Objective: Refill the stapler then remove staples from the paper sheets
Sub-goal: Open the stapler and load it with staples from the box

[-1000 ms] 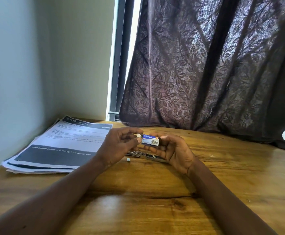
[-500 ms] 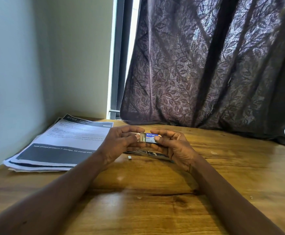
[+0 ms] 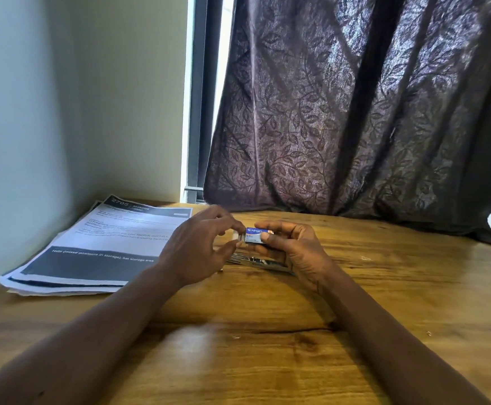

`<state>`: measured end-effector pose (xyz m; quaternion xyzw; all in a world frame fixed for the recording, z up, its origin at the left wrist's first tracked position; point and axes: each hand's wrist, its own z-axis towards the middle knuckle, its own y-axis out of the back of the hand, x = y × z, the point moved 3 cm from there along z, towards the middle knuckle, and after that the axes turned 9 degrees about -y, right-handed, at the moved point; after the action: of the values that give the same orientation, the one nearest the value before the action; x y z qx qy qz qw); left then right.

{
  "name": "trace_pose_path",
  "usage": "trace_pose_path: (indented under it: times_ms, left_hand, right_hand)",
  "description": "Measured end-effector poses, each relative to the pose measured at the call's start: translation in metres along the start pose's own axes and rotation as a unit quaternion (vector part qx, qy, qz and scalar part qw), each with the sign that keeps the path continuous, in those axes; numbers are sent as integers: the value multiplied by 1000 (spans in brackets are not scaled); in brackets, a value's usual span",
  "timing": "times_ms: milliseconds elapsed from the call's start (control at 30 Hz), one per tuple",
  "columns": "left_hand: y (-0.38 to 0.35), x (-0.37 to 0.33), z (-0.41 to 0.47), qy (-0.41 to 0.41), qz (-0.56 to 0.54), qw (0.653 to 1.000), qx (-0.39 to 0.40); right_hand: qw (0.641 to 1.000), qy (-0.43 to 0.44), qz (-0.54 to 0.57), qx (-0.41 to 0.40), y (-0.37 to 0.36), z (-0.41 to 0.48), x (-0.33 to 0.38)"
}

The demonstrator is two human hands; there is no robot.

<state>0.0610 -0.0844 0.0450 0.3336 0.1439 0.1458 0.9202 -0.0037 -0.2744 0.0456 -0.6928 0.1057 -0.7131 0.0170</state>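
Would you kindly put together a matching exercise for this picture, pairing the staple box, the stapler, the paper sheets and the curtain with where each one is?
Things
1. staple box
2. stapler
3. paper sheets
4. curtain

Places
A. hanging behind the table
B. stacked at the table's left edge
C. held above the table between the left hand and the right hand
D. lying on the table below the two hands

Pairs: 1-C; 2-D; 3-B; 4-A
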Motion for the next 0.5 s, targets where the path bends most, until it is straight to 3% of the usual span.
trace_pose_path:
  times_ms: [500]
  left_hand:
    - [12,-15,7,-88,139,986,14]
  right_hand:
    - [998,-26,55,-7,-2,-1,-2]
